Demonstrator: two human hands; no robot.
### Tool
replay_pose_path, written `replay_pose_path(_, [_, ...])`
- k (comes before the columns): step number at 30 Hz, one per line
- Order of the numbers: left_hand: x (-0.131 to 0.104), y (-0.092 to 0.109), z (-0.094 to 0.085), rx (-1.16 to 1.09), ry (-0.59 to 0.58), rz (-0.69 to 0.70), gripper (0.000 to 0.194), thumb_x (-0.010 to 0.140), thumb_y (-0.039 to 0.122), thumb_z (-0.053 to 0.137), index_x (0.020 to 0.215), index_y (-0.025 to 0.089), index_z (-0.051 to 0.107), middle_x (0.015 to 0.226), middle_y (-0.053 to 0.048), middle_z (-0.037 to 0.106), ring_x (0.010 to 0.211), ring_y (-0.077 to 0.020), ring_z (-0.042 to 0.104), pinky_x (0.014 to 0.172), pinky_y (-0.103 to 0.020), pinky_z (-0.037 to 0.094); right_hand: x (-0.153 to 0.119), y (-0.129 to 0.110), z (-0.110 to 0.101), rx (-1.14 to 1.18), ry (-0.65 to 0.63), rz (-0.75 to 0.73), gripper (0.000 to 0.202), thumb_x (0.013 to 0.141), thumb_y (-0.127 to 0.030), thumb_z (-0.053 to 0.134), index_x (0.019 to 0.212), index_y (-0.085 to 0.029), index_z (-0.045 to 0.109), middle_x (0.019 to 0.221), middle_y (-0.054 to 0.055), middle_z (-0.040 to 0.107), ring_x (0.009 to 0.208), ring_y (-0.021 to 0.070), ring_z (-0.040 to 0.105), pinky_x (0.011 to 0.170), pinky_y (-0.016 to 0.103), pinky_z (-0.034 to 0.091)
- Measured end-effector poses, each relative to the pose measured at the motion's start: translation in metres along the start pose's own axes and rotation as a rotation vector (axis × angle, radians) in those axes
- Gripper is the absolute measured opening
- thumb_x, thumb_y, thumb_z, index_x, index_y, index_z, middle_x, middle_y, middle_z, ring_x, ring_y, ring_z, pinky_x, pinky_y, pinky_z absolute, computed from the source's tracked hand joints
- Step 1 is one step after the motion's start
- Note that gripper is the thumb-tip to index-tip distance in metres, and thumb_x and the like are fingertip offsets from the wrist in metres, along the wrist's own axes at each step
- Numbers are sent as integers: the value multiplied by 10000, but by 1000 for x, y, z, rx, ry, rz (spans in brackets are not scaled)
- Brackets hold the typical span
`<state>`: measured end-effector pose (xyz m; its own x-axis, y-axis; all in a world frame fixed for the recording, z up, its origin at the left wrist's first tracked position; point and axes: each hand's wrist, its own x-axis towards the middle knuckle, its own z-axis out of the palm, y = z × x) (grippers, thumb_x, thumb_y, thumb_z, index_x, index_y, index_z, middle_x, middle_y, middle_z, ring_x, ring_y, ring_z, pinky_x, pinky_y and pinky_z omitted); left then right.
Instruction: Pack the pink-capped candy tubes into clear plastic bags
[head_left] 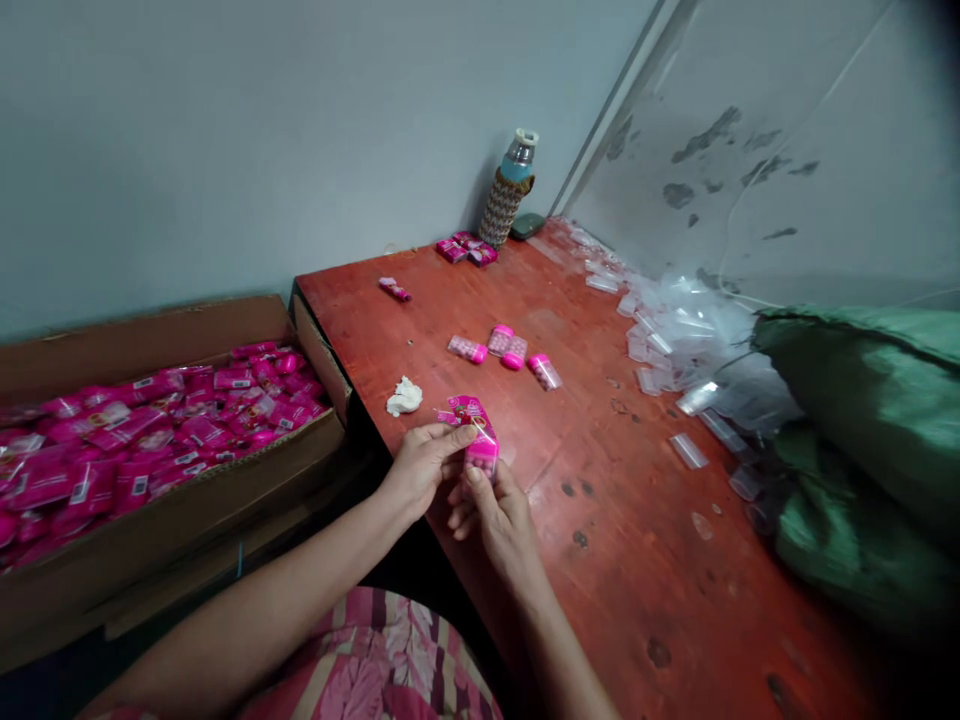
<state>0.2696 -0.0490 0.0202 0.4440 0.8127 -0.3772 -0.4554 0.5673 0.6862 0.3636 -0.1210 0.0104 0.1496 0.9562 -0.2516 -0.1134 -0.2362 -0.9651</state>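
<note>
Hands meet over the near edge of a red wooden desk (600, 520), both working on one pink packet (475, 430). The left hand (424, 465) pinches the packet's upper left side between thumb and fingertips; its grip is clamped on the packet. The right hand (499, 515) comes up from below, its fingers closed round the packet's lower end, so this grip too is clamped on the packet. The packet is held just above the desk surface, tilted, with a small pink capsule-shaped container visible at its lower part.

Just left of the hands, on the desk, lies a crumpled white scrap (404, 397). Farther back, four loose pink-capped containers (504, 348) lie near one another in the middle of the desk, and a single pink item (394, 289) rests nearer the wall. At the far end, a few pink packets (466, 248) lie beside a bottle (508, 192) in a woven sleeve, which stands upright against the wall.

Along the right side of the desk, a heap of clear plastic pieces (675, 340) spreads toward a green sack (862, 430), which overhangs the desk's right edge.

To the left of the desk, lower down, an open cardboard box (172, 500) is filled with many pink packets of the same kind.
</note>
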Motion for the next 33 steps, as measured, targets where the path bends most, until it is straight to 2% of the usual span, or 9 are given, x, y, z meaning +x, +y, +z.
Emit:
replay_pose_path(5, [-1, 9, -2, 143, -62, 54, 198, 644, 267, 707, 656, 95, 611, 579, -18, 606, 487, -90, 549, 469, -196, 426, 2, 2, 0, -17, -15, -3, 251, 847, -442, 451, 922, -202, 451, 628, -43, 555, 398, 78, 526, 354, 170, 430])
replay_pose_path(9, [1, 9, -4, 149, -122, 44, 198, 673, 286, 679, 700, 102, 612, 565, -9, 590, 432, -84, 515, 404, -195, 394, 3, 4, 1, -161, 42, -71, 242, 854, -441, 434, 887, -202, 448, 624, -42, 549, 403, 75, 521, 353, 166, 424])
replay_pose_path(13, [2, 6, -5, 163, -192, 11, 230, 688, 314, 659, 635, 97, 603, 514, -15, 570, 366, -94, 481, 341, -214, 371, 3, 4, 1, -246, 67, -104, 230, 854, -428, 438, 866, -199, 448, 620, -41, 549, 400, 73, 516, 345, 159, 409])
replay_pose_path(19, [2, 17, -5, 200, -268, -64, 238, 669, 313, 673, 609, 87, 627, 532, -53, 604, 399, -127, 532, 380, -238, 413, 3, -4, -3, 79, -158, 6, 240, 853, -449, 434, 874, -210, 424, 594, -49, 559, 377, 83, 516, 331, 162, 386])
replay_pose_path(21, [3, 19, -5, 244, -267, -73, 227, 662, 305, 680, 602, 90, 636, 511, -51, 603, 408, -127, 537, 410, -238, 424, 3, -4, -4, 118, -177, 23, 253, 849, -461, 435, 875, -210, 424, 582, -48, 559, 369, 85, 508, 327, 165, 380])
replay_pose_path(26, [1, 12, -1, 391, -124, 60, 183, 634, 281, 701, 613, 105, 658, 519, -37, 617, 426, -113, 540, 425, -212, 413, 5, -1, -4, -169, 96, -115, 235, 825, -439, 497, 803, -209, 455, 581, -52, 535, 387, 69, 482, 347, 159, 372])
replay_pose_path(27, [-1, 10, 0, 378, -119, 50, 193, 639, 294, 696, 614, 106, 656, 503, -34, 609, 412, -116, 536, 417, -217, 413, 5, 0, -4, -165, 90, -110, 234, 829, -437, 490, 797, -208, 454, 578, -53, 533, 381, 67, 474, 341, 157, 364])
replay_pose_path(31, [-6, 7, 1, 227, -242, -125, 279, 661, 361, 668, 601, 92, 624, 432, -36, 557, 343, -135, 510, 370, -249, 411, 5, -2, -6, 108, -127, 2, 266, 856, -460, 426, 813, -199, 448, 539, -57, 536, 326, 63, 440, 295, 153, 319])
replay_pose_path(33, [-5, 8, -1, 165, -264, -152, 270, 658, 341, 678, 602, 84, 615, 444, -36, 556, 346, -127, 504, 365, -243, 406, 4, -2, -7, 188, -146, 16, 269, 842, -458, 457, 831, -190, 471, 578, -40, 564, 362, 70, 482, 322, 162, 359])
